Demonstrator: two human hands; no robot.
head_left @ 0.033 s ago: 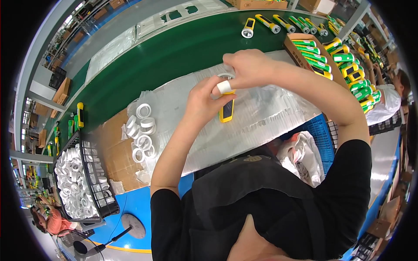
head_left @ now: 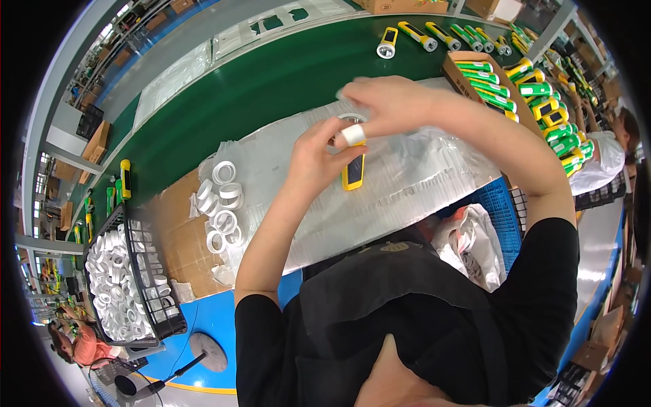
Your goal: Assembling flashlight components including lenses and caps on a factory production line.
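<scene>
Over the middle of the covered work surface, my left hand is closed round a yellow flashlight with a dark panel on its body. The flashlight's round head, with a pale rim, points away from me. My right hand is beside and above this head, fingers spread away from the thumb and their tips blurred. A white wrap circles its thumb, which lies across the flashlight close to my left fingers. Several loose white rings lie on the sheet to the left.
A black basket full of white rings stands at the left. Green and yellow flashlights fill a cardboard box at right; more stand along the green table. A white bag sits in a blue crate. A co-worker is at far right.
My right hand's fingertips have shifted slightly left and blurred, and its wrapped thumb has moved a little to the right. My left hand and the flashlight stay in place.
</scene>
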